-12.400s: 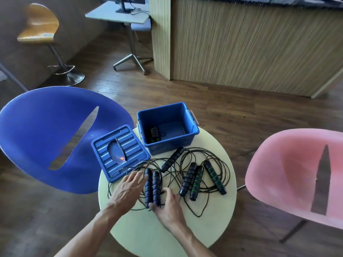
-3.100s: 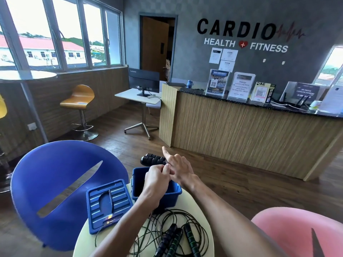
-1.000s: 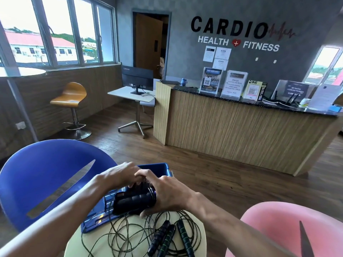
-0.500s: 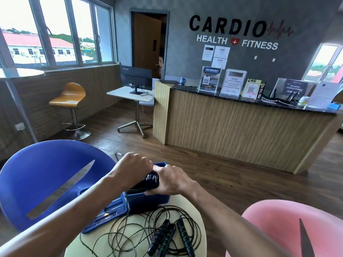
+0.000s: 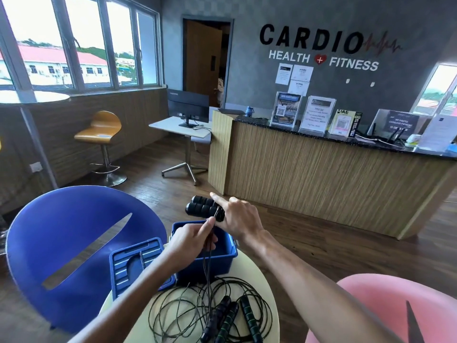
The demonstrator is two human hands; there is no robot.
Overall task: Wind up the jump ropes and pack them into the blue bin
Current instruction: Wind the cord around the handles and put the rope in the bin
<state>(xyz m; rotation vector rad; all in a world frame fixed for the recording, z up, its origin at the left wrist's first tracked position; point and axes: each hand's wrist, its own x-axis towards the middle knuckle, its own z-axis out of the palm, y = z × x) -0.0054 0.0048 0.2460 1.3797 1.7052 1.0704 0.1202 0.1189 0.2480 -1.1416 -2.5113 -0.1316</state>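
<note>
Jump-rope handles [image 5: 204, 208] sit gripped in the right hand [image 5: 238, 219] mid-frame while the left hand [image 5: 191, 240] pinches the cord [image 5: 207, 258] mid-winding; next, another wrap, kept taut.

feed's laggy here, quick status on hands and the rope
Right hand grips paired black handles above blue bin. Left hand pinches the cord. Loose ropes tangled on table, cord trails into them.

Round pale table [image 5: 265, 276] between blue chair [image 5: 61, 243] and pink chair [image 5: 371, 310], orange bar stool [image 5: 101, 134] under windows [image 5: 74, 45], monitor [image 5: 188, 106] on small white desk [image 5: 178, 128], wood-slat reception counter [image 5: 321, 174] with sign stands [image 5: 316, 115], "CARDIO HEALTH + FITNESS" wall lettering [image 5: 319, 50].
</note>
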